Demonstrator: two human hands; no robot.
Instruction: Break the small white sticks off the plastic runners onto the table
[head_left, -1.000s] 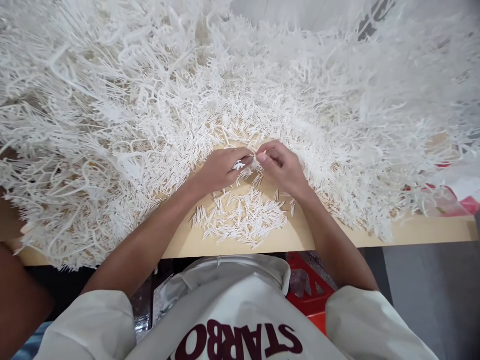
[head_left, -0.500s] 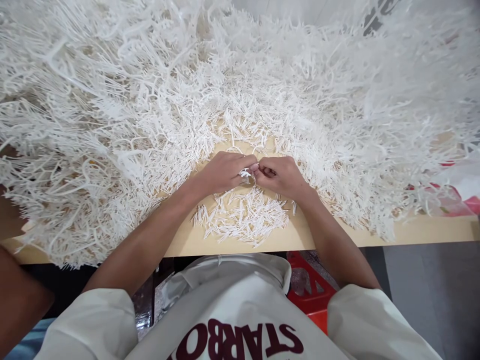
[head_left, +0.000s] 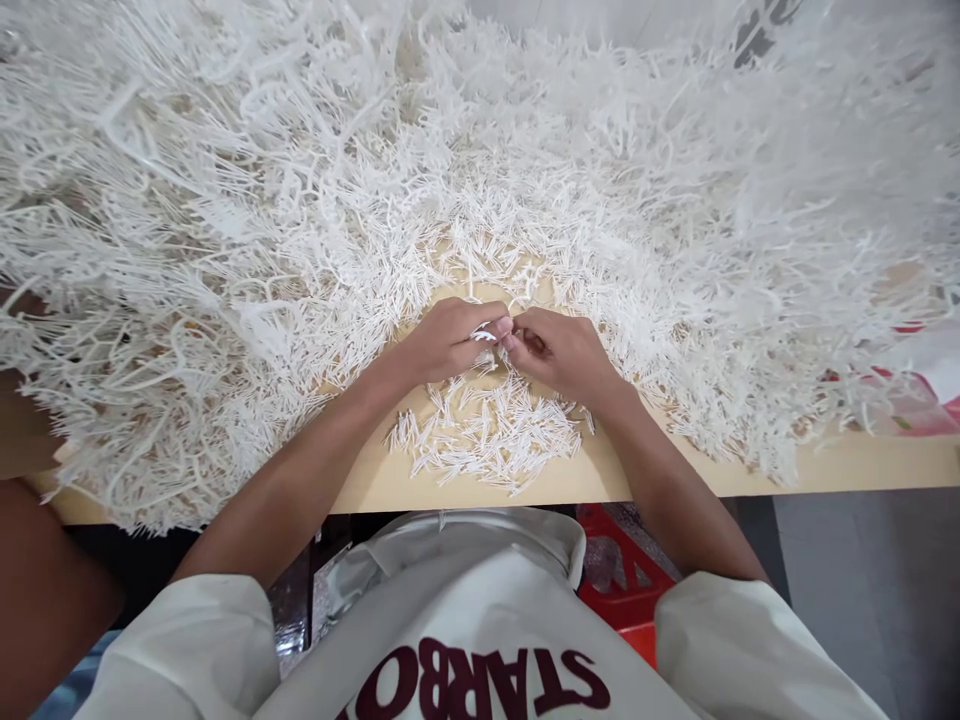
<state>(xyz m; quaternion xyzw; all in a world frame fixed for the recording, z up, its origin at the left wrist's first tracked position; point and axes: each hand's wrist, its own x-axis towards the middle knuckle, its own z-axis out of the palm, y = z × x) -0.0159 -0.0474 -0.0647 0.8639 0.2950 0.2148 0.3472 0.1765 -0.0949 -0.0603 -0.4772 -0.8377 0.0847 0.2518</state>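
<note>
My left hand [head_left: 459, 340] is closed on a white branched plastic sprue [head_left: 484, 334], a small part of which shows between the fingers. My right hand [head_left: 559, 350] is pinched, its fingertips meeting those of the left hand; whatever lies between them is hidden. Both hands are just above the table. Below them, near the front edge, lies a small heap of short, thin white plastic sticks [head_left: 499, 435]. A large pile of tangled white branched sprues [head_left: 300, 200] curves around the far side and both flanks of my hands.
The pale tan tabletop [head_left: 862, 460] ends in a straight front edge near my body. Pink-and-clear plastic bags [head_left: 915, 400] lie at the right. Another person's bare limb [head_left: 52, 590] is at the lower left. Under the table is a red plastic object [head_left: 622, 575].
My fingertips have shifted slightly, and the left thumb now shows more clearly against the right fingertips. The sprue has turned a little in my left hand and shows less.
</note>
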